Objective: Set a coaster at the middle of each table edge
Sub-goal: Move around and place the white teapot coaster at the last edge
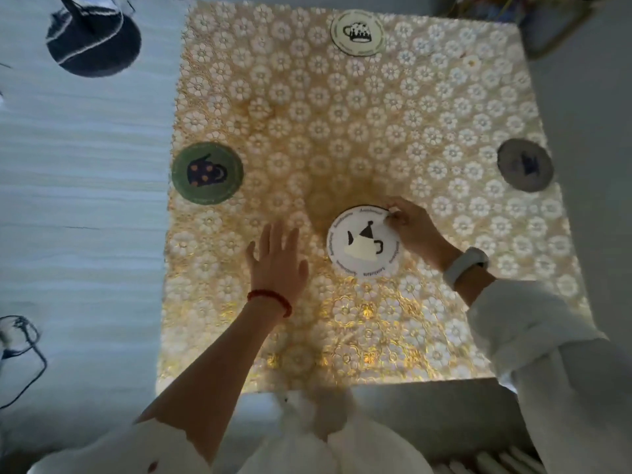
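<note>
A: Report coaster positions on the table [427, 131].

B: Four coasters are visible on the floral gold tablecloth [307, 131]. The cream coaster [358, 32] with a mug print lies at the middle of the far edge. The green coaster [207, 172] with a dark spotted mug lies at the middle of the left edge, slightly overhanging it. The grey coaster [525, 164] lies at the right edge, also overhanging.

A: And the fourth?

B: The white coaster [363, 241], printed with a teapot, lies toward the near side, well short of the near edge.

A: State of the hands?

B: The right hand [412, 227] pinches the white coaster's upper right rim between thumb and fingertips; a white wristband [465, 265] sits on that wrist. The left hand [277, 261] is released, fingers spread, palm down beside the white coaster and not touching it; whether it rests on the cloth, I cannot tell. A red bracelet [270, 301] circles its wrist.
</note>
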{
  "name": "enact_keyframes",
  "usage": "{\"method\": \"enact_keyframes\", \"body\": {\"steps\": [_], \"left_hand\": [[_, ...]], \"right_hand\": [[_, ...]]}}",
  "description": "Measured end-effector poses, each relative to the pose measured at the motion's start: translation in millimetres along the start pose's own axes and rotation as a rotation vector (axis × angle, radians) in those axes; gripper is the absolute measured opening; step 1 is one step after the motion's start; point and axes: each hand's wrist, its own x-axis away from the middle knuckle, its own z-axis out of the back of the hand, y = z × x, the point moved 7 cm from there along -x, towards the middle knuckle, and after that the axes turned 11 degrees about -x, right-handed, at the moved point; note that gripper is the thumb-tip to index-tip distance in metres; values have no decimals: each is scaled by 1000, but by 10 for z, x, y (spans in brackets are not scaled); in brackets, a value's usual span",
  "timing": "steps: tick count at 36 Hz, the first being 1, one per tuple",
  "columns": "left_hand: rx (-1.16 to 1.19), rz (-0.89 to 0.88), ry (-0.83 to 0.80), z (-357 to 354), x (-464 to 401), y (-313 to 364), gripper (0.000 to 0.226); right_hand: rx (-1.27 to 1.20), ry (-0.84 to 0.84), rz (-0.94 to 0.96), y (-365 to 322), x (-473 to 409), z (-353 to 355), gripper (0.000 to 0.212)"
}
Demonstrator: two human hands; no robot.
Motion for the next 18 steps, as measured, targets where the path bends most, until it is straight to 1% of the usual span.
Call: {"method": "enact_keyframes", "body": {"steps": [5,9,15,18], "left_hand": [[56,-42,-49,-319,657,231,55],[37,-73,-140,-619,1136,421,57],[19,-116,-188,-914,1459,703,58],[1,-134,-157,-977,1503,835,58]], "right_hand": [[74,-94,-81,469,659,1,27],[121,-122,-130,807,1051,36,25],[129,-117,-173,1164,1248,157,27],[154,-103,-171,1227,1225,215,29]]}}
